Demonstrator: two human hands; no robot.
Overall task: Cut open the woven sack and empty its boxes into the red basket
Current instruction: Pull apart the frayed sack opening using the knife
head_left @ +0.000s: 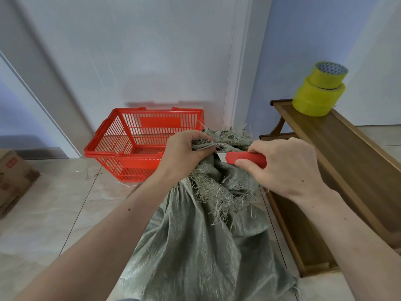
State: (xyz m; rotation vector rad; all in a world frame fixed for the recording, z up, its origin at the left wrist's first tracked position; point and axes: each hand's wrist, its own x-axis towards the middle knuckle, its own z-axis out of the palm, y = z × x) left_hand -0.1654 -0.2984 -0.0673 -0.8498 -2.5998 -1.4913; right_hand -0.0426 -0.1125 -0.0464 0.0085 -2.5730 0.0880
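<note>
Sack: I see the grey-green woven sack (201,246) standing on the tiled floor (54,213) right below me, its body slumped and creased, its frayed mouth bunched up at the top, just in front of the basket.
Left hand: my left hand (184,153) grips the gathered, frayed mouth of the sack, fingers (200,135) curled round a fistful of the weave, holding it up.
Right hand: my right hand (284,164) holds a red utility knife (245,159), thumb and fingers pinching its handle; the short pale blade points left and meets the bunched fabric just beside my left hand.
Cut: I cannot tell whether the blade has gone through the weave; loose strands hang all round the mouth.
Boxes: none visible to me; the sack's fabric hides whatever is inside.
Basket: the red basket (104,148) sits on the floor beyond the sack, against the pale wall (141,51), upright, handles folded down along the rim.
Right side: a wooden table (347,148) runs along the wall just beside the sack, with two rolls of yellow tape (319,94) stacked on its far end, the smaller on the larger.
Left side: a cardboard box (13,177) rests on the floor at the frame's edge, well apart from the basket.
</note>
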